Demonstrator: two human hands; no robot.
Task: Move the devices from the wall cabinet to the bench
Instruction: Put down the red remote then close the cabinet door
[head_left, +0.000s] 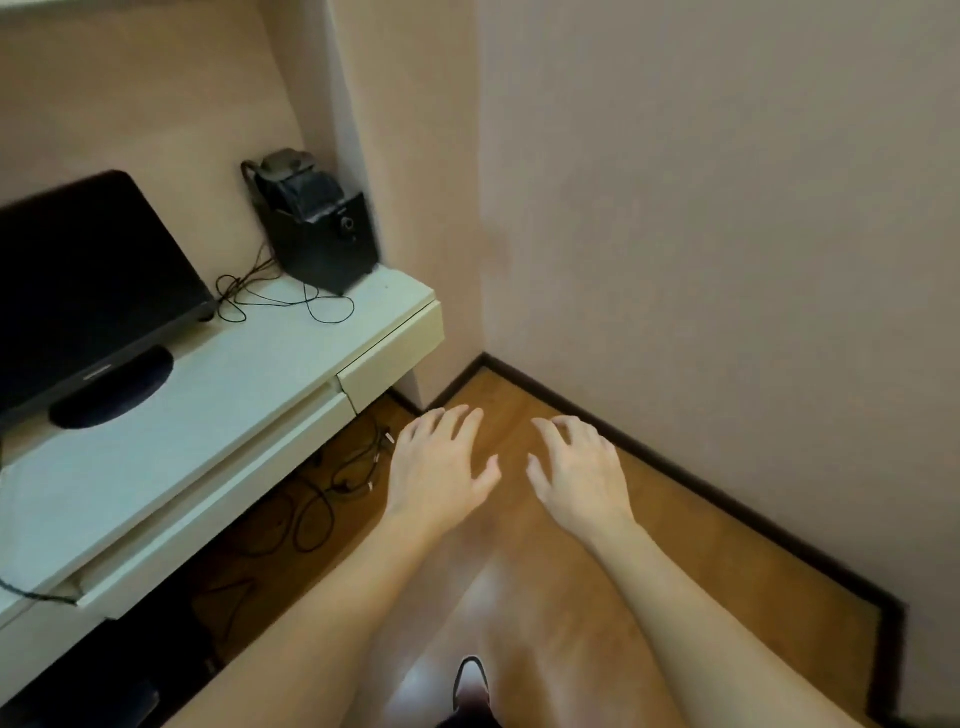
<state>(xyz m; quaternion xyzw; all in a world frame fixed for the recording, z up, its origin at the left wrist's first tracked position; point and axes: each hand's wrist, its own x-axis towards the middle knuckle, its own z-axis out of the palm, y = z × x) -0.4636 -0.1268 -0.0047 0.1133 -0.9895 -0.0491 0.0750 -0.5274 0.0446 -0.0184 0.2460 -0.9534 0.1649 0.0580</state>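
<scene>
Nearest, below both wrists, a dark shoe tip (470, 680) stands on the glossy wooden floor (519, 597). Above it the left hand (441, 467) and the right hand (576, 473) hang side by side, close but apart, palms down, fingers spread and slack, gripping nothing. With both empty, I judge this a trip between loads: the step in hand is to go to the wall cabinet for a device. That cabinet is nowhere in view, and no device lies within reach of the hands. Left of the left hand, loose black cables (322, 499) lie tangled on the floor under the white bench (182, 441); feet should keep clear of them when turning. The bench top runs left of and beyond the left hand, its drawer front (389, 358) nearest the fingertips. Far to the left on it stands a dark monitor (88, 275) on an oval foot. Beyond the left hand, in the corner, sits a black speaker box (324, 244) with a dark gadget (296, 182) on top that I cannot identify, and thin wire (280, 301) looped beside it. The stretch of bench between the monitor's foot and the speaker looks the likeliest landing spot. Better to carry one device at a time in both hands and set it flat, back from the edge and off the wire loops. Beyond the right hand there is only dark skirting (675, 457) and bare wall (727, 208).
</scene>
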